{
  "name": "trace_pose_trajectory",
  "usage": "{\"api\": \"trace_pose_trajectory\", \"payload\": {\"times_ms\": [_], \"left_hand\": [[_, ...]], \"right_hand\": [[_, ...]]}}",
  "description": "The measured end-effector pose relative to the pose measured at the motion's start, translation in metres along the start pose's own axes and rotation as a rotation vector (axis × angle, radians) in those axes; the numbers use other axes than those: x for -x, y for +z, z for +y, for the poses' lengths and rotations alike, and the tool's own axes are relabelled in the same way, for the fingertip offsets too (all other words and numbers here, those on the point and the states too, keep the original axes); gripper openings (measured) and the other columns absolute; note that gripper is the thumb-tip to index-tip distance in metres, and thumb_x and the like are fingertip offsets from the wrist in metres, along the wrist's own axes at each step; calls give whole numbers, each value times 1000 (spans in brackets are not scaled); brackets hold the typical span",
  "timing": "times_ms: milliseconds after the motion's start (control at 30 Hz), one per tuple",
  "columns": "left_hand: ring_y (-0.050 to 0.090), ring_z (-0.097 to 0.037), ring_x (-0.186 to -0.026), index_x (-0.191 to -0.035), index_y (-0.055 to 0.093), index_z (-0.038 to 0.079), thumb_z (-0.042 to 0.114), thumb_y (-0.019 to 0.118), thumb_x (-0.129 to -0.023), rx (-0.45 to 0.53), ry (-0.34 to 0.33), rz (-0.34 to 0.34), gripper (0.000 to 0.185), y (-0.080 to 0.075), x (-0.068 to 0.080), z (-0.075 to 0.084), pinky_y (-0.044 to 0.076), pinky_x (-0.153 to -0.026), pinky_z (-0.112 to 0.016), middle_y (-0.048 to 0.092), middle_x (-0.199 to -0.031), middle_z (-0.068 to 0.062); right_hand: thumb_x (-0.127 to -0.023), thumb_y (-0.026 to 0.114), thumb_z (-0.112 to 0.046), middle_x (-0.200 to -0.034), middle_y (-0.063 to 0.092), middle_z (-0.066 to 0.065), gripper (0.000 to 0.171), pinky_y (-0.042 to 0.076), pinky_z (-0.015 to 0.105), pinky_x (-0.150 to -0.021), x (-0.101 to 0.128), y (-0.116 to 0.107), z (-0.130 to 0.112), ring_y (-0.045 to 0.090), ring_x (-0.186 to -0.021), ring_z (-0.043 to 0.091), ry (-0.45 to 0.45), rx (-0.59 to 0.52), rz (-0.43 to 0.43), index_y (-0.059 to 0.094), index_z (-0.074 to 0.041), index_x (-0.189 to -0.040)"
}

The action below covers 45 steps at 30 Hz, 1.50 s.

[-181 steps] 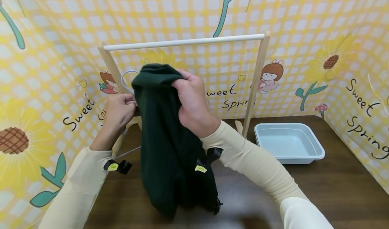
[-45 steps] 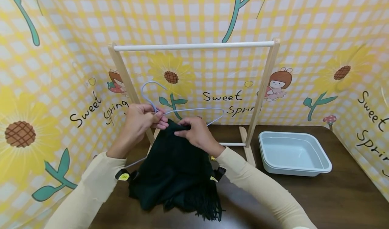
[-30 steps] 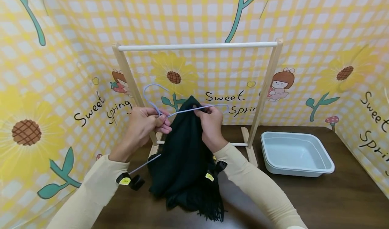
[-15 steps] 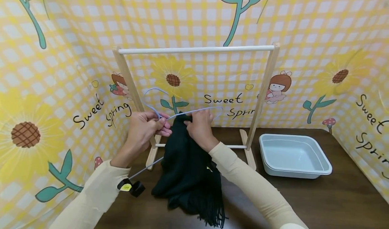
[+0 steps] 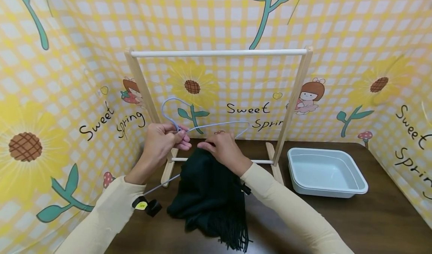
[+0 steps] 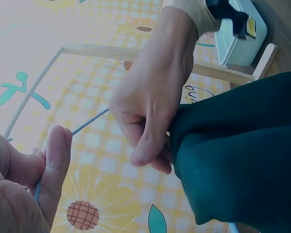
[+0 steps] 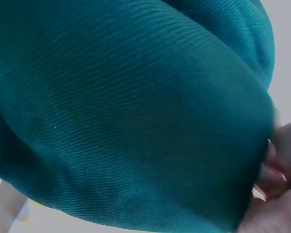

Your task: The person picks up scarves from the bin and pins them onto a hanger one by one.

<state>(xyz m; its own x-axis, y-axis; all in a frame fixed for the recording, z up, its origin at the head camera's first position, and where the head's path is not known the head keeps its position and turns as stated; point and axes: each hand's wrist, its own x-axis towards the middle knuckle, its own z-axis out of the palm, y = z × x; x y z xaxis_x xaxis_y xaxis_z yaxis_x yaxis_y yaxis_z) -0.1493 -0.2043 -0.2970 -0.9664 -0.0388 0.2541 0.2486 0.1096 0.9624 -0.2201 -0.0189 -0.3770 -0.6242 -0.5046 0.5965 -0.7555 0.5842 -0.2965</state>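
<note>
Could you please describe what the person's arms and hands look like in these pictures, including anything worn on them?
Both arms wear long cream sleeves. The left hand and right hand are bare, with no gloves or rings showing. A black camera mount with a small yellow label sits at the left wrist; another black mount peeks out by the right wrist.

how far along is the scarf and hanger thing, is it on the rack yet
Not yet. Done: the left hand grips the pale wire hanger at its neck. In hand: the right hand pinches the dark green scarf, whose bulk lies on the table. Left: the wooden rack carries nothing on its bar.
</note>
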Motion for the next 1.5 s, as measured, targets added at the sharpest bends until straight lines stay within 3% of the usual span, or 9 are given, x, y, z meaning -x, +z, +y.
{"api": "trace_pose_trajectory", "payload": {"times_ms": [133,267,433,567,667,767,1033,1167,1500], "left_hand": [[72,-13,-55,-105,61,-27,-9,59,-96,19,-10,2,20,0,1,0,62,-57,-29,70,-64,0],[72,-13,-56,-105,61,-26,-8,59,-97,33,-39,-8,19,1,1,-2,62,-59,-29,70,-65,-2],[72,-12,-56,-104,62,-24,-8,58,-97,18,-57,-4,18,4,-1,1,63,-60,-28,70,-65,-3],[72,-12,-56,-105,62,-24,-7,58,-97,18,-52,-17,19,8,-6,5,63,-60,-28,70,-65,-2],[72,-12,-56,-106,61,-26,-6,59,-98,23,-42,-35,22,11,-9,7,63,-60,-28,70,-65,-2],[72,-12,-56,-107,60,-27,-6,59,-98,25,-36,-37,22,10,-8,8,63,-60,-28,70,-65,-1],[72,-12,-55,-106,58,-28,-8,57,-98,31,-48,-28,22,5,0,6,62,-58,-29,70,-64,-1],[71,-12,-55,-104,61,-25,-7,57,-98,-14,-47,-28,19,5,-1,6,62,-58,-29,70,-64,-1],[70,-13,-52,-85,69,-19,-4,62,-97,-212,40,-72,21,10,-14,23,62,-55,-32,70,-73,-12]], "right_hand": [[-85,76,-48,-89,69,0,32,29,36,-70,11,-2,-3,58,-86,20,-144,59,15,80,-17,-94],[-76,81,-54,-110,69,2,54,34,41,-79,20,-2,-9,55,-99,22,-328,109,48,77,-15,-114],[-77,81,-60,-139,62,-1,73,40,39,-90,25,-4,-18,50,-117,20,-597,242,-93,65,-21,-137],[-80,81,-56,-152,51,-1,82,42,37,-98,25,-6,-20,47,-131,19,-709,444,-188,51,-23,-149],[-83,83,-45,-158,43,0,82,42,36,-108,25,-8,-19,45,-138,19,-722,460,-255,46,-19,-152],[-86,83,-29,-162,38,2,79,39,34,-115,26,-8,-18,44,-138,20,-713,373,-338,44,-13,-152],[-94,66,-1,-156,47,1,62,36,31,-119,33,-6,-21,45,-140,16,-714,286,-453,44,-12,-151],[-90,67,6,-152,50,3,65,38,32,-117,36,-3,-20,48,-137,17,-743,284,-390,46,-11,-150],[-103,55,-3,-143,60,4,43,43,32,-112,35,4,-16,54,-130,18,-793,348,-153,55,-11,-145]]}}
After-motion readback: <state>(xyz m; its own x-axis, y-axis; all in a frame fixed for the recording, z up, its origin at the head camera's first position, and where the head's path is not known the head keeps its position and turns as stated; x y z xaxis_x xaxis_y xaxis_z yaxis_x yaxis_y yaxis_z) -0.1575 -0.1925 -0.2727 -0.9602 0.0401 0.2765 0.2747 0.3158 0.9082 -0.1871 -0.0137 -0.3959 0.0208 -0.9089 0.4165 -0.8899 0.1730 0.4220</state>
